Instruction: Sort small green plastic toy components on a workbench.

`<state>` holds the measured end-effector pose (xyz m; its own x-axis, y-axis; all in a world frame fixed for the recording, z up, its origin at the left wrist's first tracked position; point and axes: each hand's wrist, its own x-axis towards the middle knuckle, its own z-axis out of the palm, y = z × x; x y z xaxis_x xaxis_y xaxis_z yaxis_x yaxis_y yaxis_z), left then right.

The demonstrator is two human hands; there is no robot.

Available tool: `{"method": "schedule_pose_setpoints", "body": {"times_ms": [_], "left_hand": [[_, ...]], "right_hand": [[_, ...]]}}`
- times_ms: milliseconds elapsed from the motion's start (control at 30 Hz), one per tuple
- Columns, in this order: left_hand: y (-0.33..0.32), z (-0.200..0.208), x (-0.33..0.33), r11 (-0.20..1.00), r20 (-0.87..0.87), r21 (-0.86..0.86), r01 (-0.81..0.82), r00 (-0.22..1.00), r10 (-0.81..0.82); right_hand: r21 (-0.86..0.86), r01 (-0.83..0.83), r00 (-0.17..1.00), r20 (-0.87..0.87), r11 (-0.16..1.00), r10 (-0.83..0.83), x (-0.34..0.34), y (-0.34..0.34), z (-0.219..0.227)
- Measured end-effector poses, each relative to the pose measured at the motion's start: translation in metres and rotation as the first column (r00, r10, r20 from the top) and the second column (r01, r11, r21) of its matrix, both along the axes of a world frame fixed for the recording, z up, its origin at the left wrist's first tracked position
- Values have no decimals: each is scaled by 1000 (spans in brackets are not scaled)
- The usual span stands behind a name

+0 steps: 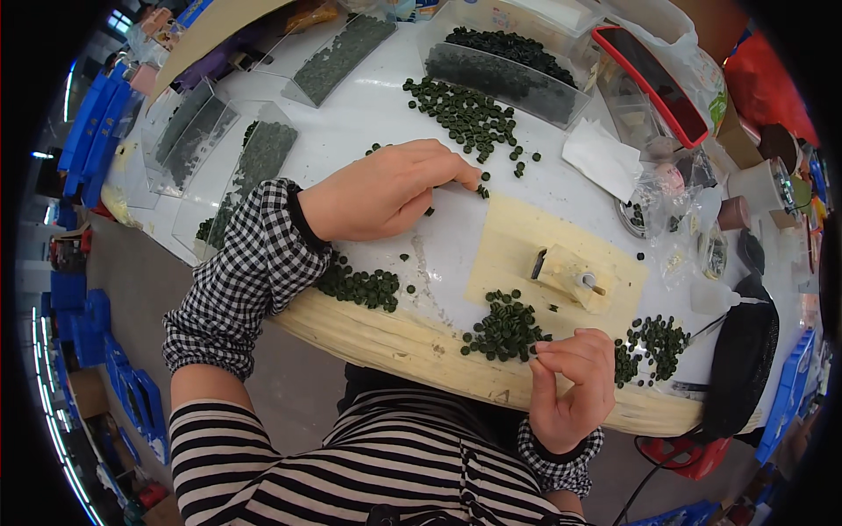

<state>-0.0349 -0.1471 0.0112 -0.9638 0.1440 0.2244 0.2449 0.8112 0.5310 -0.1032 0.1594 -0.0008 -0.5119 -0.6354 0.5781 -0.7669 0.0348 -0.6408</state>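
Small dark green, round button-like pieces lie in loose piles on the white table. My left hand (395, 188) reaches right over the table, index finger stretched out with its tip at a few loose pieces (483, 191). Its thumb is apart, below the index finger. Beyond it spreads a larger scatter of pieces (469, 118). At the front edge, my right hand (574, 386) pinches thumb and forefinger together beside a pile (506, 329); a dark piece shows at the fingertips. Between the hands stands a small cream-coloured block fixture (570, 276) with a metal pin, on a yellowish sheet (495, 241).
Clear bins of green pieces stand at the back (509, 70) and left (254, 167). More piles lie front left (360, 287) and front right (651, 346). A red-cased phone (653, 88), folded white tissue (602, 158), plastic bags and a black pouch (741, 359) occupy the right side.
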Motion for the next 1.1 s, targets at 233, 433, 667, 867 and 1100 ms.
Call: {"method": "schedule_pose_setpoints", "body": {"times_ms": [233, 433, 667, 867, 1100], "left_hand": [[1, 7, 7, 992, 90, 95, -79, 993, 71], [-1, 5, 4, 975, 63, 196, -108, 993, 98], [1, 4, 0, 976, 86, 188, -113, 991, 98], [3, 4, -2, 988, 60, 153, -30, 998, 21], [3, -3, -4, 996, -75, 28, 88, 994, -86]], "right_hand": [[5, 8, 1000, 15, 1000, -8, -2, 0, -1], [3, 5, 1000, 17, 1000, -5, -2, -1, -2], [-2, -1, 1000, 6, 1000, 1, -2, -2, -2], [-3, -3, 1000, 3, 1000, 3, -2, -3, -2], [-1, -3, 1000, 6, 1000, 3, -2, -3, -3]]}}
